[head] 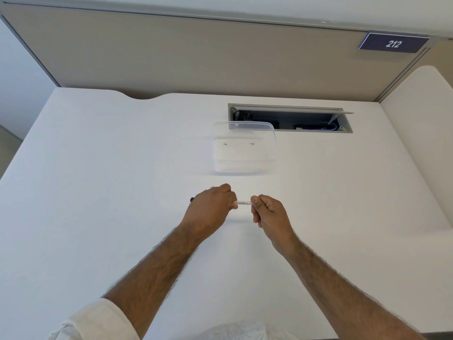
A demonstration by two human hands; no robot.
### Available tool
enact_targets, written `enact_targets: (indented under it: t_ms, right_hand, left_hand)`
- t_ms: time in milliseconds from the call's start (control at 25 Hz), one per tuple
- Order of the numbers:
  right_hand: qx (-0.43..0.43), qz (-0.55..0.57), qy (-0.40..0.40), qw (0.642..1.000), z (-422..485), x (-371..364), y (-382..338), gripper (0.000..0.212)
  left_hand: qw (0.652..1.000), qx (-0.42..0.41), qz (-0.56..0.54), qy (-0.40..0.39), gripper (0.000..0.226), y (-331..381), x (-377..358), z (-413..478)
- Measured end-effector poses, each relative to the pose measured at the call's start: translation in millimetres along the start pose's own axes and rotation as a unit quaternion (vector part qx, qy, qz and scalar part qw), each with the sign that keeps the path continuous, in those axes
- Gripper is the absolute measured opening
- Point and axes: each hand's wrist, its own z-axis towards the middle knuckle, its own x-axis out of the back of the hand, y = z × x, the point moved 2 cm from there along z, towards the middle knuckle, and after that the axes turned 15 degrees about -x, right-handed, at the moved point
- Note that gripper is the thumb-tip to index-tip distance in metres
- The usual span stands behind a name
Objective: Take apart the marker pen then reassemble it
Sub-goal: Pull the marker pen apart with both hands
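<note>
We hold the marker pen (242,203) level above the white surface (122,168), between both hands. The grip of our left hand (209,209) closes around the dark-tipped end; the grip of our right hand (266,212) pinches the other end of the white barrel. A clear plastic container (245,147) sits just beyond, near an open cable hatch (290,118).

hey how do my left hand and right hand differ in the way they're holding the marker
The left hand wraps its end of the marker knuckles up, with a black tip poking out past it; the right hand pinches the other end, curled fingers facing the camera, and nothing shows beyond it. Both hold the marker level above the desk.
</note>
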Motion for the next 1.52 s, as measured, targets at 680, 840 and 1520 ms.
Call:
enact_targets:
  t_ms: [680, 840, 1520]
  right_hand:
    - [-0.001, 0.013, -0.018, 1.000, -5, -1, -3, 0.042]
    - [0.009, -0.001, 0.000, 1.000, -6, 2, -2, 0.040]
    - [-0.009, 0.043, -0.062, 0.997, -5, 22, -12, 0.023]
  left_hand:
    - [0.997, 0.020, -0.062, -0.034, 0.011, 8, 0, 8]
    - [0.983, 0.053, -0.105, -0.140, 0.018, -1, -1, 8]
    - [0.998, 0.040, -0.042, -0.038, 0.021, 3, 6, 10]
